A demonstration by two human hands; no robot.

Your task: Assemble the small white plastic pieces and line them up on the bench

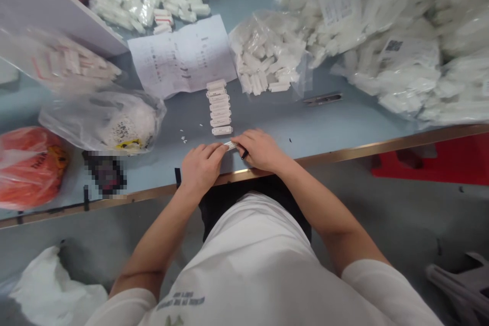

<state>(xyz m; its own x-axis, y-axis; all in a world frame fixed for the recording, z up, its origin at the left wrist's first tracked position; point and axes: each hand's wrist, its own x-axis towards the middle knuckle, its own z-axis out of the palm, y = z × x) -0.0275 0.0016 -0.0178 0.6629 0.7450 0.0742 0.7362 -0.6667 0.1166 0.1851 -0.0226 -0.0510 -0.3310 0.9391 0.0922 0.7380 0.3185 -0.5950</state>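
Near the front edge of the table, my left hand [203, 164] and my right hand [260, 150] meet, fingers closed around one small white plastic piece [231, 145]. Dark markings or slots show on its top face, and its ends are hidden by my fingertips. A short black object [244, 153] sticks out from under my right fingers; its kind is not clear. Just beyond my hands, several similar white plastic strips [220, 112] with dark print lie stacked in a column. Tiny white bits [184, 138] are scattered to their left.
A printed sheet [183, 58] lies behind the strips. Bags of white parts [267, 51] fill the back and right, with thread snips [323, 99] in front. At left are a bag of small pieces [130, 125], an orange bag [30, 168] and a pixelated dark object [105, 173].
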